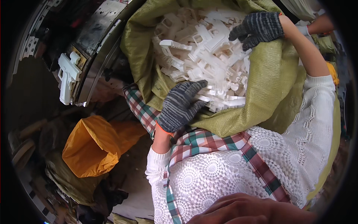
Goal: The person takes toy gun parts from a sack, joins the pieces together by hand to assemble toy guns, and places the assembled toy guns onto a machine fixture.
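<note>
A large olive-green woven sack point(268, 78) stands open in front of me, heaped with white plastic mouldings point(212, 44), several shaped like toy pistol bodies. My left hand point(181, 104), in a dark grey striped knit glove with an orange cuff, reaches over the sack's near rim. Its fingers and thumb are apart, with the end of a white piece showing in the gap; no grip on it is visible. On the far right side of the heap is my right hand point(259, 30), gloved alike. Its fingers point left over the pieces, slightly bent and apart.
Left of the sack stands a metal machine point(100, 35); a white pistol-shaped plastic piece point(69, 78) rests at its edge. An orange bag point(91, 147) gapes open at lower left, beside dark clutter. Another person's arm point(320, 24) shows at the upper right.
</note>
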`<state>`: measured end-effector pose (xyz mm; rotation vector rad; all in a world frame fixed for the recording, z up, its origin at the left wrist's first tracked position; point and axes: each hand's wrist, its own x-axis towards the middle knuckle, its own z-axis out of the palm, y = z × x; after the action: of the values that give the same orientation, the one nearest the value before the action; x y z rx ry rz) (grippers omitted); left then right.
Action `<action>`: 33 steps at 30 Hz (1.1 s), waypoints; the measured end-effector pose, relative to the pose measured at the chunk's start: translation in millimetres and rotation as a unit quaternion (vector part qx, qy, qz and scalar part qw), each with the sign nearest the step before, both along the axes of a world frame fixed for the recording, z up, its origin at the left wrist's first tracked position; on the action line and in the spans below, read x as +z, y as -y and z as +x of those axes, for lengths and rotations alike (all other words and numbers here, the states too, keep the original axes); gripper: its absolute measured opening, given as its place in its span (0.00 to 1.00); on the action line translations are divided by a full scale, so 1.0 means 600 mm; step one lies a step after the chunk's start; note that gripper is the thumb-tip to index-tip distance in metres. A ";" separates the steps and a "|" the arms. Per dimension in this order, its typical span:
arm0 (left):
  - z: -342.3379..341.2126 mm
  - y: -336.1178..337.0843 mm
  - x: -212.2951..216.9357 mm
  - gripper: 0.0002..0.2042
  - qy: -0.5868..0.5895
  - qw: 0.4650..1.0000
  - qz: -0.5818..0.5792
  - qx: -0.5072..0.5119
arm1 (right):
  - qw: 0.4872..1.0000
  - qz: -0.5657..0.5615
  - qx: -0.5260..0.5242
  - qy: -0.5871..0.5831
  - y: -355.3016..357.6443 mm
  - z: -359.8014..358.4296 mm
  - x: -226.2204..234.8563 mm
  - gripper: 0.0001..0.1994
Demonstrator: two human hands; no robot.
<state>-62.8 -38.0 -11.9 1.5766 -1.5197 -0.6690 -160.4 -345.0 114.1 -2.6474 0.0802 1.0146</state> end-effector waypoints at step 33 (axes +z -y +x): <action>0.129 0.062 0.002 0.16 0.117 0.928 -0.222 0.276 | 0.980 0.126 0.133 0.080 -0.139 -0.134 0.027 0.19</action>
<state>14.9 -75.4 -10.5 1.6459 -1.1843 0.1769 -240.9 -261.8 130.3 -2.5361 -0.4208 0.8191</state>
